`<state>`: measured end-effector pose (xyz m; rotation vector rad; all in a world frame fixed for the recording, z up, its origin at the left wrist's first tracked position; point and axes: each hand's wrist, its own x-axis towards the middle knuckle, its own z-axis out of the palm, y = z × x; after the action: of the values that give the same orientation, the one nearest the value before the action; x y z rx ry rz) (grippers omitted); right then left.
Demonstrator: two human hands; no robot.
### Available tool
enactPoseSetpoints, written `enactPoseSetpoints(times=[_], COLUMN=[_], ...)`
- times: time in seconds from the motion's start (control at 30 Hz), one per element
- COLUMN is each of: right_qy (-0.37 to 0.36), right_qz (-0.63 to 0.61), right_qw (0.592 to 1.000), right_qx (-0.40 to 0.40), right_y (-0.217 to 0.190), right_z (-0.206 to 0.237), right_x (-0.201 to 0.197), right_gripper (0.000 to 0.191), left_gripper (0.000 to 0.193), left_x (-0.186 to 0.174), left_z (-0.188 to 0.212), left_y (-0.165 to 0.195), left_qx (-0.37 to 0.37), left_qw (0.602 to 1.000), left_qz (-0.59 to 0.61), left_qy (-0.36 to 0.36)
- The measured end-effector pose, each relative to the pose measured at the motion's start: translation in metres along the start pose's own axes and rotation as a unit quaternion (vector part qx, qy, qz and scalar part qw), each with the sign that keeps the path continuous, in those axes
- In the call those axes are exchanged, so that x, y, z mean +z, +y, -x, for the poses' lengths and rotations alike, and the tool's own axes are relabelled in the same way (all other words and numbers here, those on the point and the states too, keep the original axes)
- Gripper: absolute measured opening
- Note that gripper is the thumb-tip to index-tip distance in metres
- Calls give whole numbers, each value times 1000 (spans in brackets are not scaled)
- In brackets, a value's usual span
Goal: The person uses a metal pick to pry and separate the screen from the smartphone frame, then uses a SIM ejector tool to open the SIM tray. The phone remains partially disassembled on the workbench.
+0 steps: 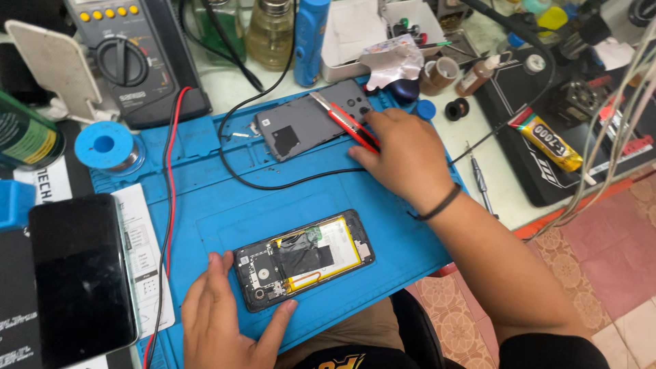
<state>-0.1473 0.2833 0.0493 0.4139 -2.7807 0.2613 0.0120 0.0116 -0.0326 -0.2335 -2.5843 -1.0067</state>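
The right hand (403, 154) hides the red probes' (348, 123) lower ends; the multimeter (130, 55) is cut off above.

The opened phone (304, 260) lies near the front of the work mat (225, 205); its back cover (311, 123) lies behind it, the utility knife (345, 121) on top; the solder spool (106, 147) sits left, the multimeter (130, 55) behind that; the glue tube (547, 142) lies right on the tabletop (502, 184).

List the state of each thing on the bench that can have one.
Opened phone: back off, battery exposed, flat on the blue mat.
Grey back cover: detached, lying on the mat.
Red cutter: resting across the cover.
Left hand: steadying the phone.
Right hand: on the cutter.
Black phone: screen dark.
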Motion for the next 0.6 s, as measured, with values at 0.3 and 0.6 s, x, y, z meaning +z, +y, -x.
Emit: enactPoseSetpoints(times=[0.3, 0.6], right_qy=[68, -44], right_qz=[-80, 33], right_qw=[994, 998], right_qx=[-8, 28], right_y=[20, 61], right_z=[1, 33], right_x=[-17, -49], right_gripper=[30, 32], left_gripper=[111, 108], left_x=[-1, -3], left_z=[-1, -2], left_y=[0, 3], left_qx=[5, 7], left_qw=[1000, 1000], left_qz=[3, 15], left_qy=[0, 1])
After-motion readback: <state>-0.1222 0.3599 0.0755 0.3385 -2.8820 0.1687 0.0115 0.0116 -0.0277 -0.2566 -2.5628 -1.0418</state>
